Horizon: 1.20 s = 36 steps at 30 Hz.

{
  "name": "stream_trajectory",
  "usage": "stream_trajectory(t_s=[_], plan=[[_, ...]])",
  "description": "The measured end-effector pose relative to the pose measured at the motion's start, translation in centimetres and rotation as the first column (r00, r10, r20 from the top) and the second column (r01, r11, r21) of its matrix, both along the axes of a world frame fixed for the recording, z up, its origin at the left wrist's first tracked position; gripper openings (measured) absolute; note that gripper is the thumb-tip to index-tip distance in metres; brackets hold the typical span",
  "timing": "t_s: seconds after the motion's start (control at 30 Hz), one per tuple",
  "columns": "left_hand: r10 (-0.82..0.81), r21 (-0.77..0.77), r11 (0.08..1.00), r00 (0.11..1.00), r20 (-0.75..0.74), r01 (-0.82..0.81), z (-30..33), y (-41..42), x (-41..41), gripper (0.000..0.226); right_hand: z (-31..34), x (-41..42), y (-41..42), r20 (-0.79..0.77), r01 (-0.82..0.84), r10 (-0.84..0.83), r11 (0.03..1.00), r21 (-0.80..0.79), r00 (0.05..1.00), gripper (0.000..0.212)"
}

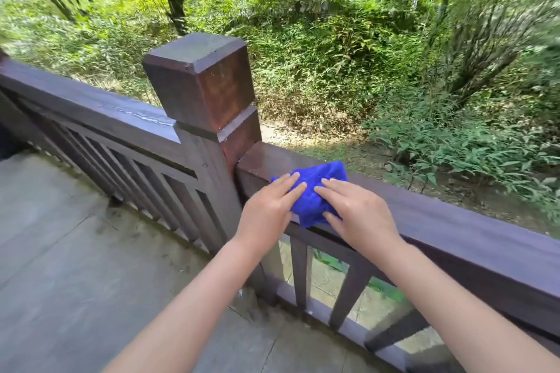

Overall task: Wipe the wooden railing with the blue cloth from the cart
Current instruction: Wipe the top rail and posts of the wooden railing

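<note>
From the head camera, a crumpled bright blue cloth (pixel 315 191) lies on the flat top of the dark brown wooden railing (pixel 454 221), just to the right of the square, chamfer-topped wooden post (pixel 206 82) where two rail sections meet. The cloth drapes slightly over the near edge of the rail.

The left hand (pixel 269 209) lies flat, palm down, its fingers (pixel 291 182) extended and held close together, pressing on the left part of the cloth; its thumb sits along the near edge of the rail. It grips nothing, only bears down on the fabric.

The right hand (pixel 357 209) is likewise laid open and flat, fingers slightly spread, the fingertips (pixel 328 183) resting on the middle of the cloth and the thumb touching the cloth's lower edge. Neither hand pinches the fabric. The two hands sit near each other, fingertips pointing toward the far side of the rail.

Below the rail run vertical wooden balusters (pixel 300 269). A grey stone-paved floor (pixel 75 251) lies at left, and green leafy undergrowth (pixel 363 39) fills the ground beyond the railing.
</note>
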<state>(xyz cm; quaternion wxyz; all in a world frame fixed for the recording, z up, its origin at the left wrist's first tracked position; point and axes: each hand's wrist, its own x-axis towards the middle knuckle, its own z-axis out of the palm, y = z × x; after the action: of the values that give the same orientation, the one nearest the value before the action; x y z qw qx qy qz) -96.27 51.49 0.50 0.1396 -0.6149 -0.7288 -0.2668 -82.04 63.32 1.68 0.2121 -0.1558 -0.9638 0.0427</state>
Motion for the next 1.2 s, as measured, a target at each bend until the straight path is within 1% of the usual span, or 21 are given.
stream_trajectory(t_s=[0.07,0.1,0.13,0.2,0.3,0.43,0.53,0.7,0.93,1.13,1.2], plan=[[-0.015,-0.035,0.999,1.000,0.021,0.015,0.3,-0.8,0.7,0.051,-0.2,0.5,-0.4,-0.070,0.001,0.004,0.998,0.068,0.998,0.045],[-0.013,-0.052,0.999,0.999,0.040,0.015,0.5,-1.2,1.0,0.049,-0.2,0.6,-0.4,-0.090,0.000,0.007,0.997,0.071,0.996,0.043],[-0.002,-0.064,0.998,0.998,0.069,0.007,0.8,-1.6,1.1,0.046,-0.1,0.6,-0.4,-0.096,-0.001,0.006,0.999,0.050,0.995,0.041],[0.036,-0.097,0.995,0.985,0.172,-0.019,1.3,-2.2,1.3,0.041,0.3,0.7,-0.4,-0.098,-0.001,-0.001,1.000,-0.024,0.995,0.037],[0.070,-0.106,0.994,0.941,0.330,-0.037,2.3,-3.1,1.0,0.035,1.6,0.4,-0.6,-0.080,0.026,-0.035,0.992,-0.120,0.996,0.030],[0.078,-0.090,0.995,0.894,0.442,-0.042,3.8,-5.1,-0.2,0.030,2.9,-0.6,-1.6,-0.012,0.009,-0.012,0.963,-0.270,1.000,0.026],[0.086,-0.091,0.995,0.899,0.430,-0.051,4.6,-6.9,-1.4,0.028,3.6,-1.4,-3.1,-0.015,-0.019,0.015,0.932,-0.361,1.000,0.026],[0.101,-0.113,0.992,0.913,0.395,-0.060,5.4,-10.5,-4.2,0.028,4.7,-4.5,-6.4,-0.021,-0.077,0.076,0.890,-0.449,0.997,0.024],[0.100,-0.159,0.987,0.914,0.394,-0.040,6.2,-16.9,-12.2,0.026,5.3,-12.4,-12.8,0.004,-0.089,0.107,0.848,-0.522,0.994,0.019],[0.059,-0.253,0.967,0.953,0.296,0.018,7.9,-21.5,-21.8,0.028,5.4,-20.4,-19.5,-0.026,-0.043,0.035,0.818,-0.573,0.999,0.016],[0.021,-0.277,0.959,0.967,0.254,0.052,8.5,-22.0,-24.4,0.029,5.6,-22.5,-20.9,-0.037,-0.017,-0.006,0.819,-0.573,0.999,0.015]])
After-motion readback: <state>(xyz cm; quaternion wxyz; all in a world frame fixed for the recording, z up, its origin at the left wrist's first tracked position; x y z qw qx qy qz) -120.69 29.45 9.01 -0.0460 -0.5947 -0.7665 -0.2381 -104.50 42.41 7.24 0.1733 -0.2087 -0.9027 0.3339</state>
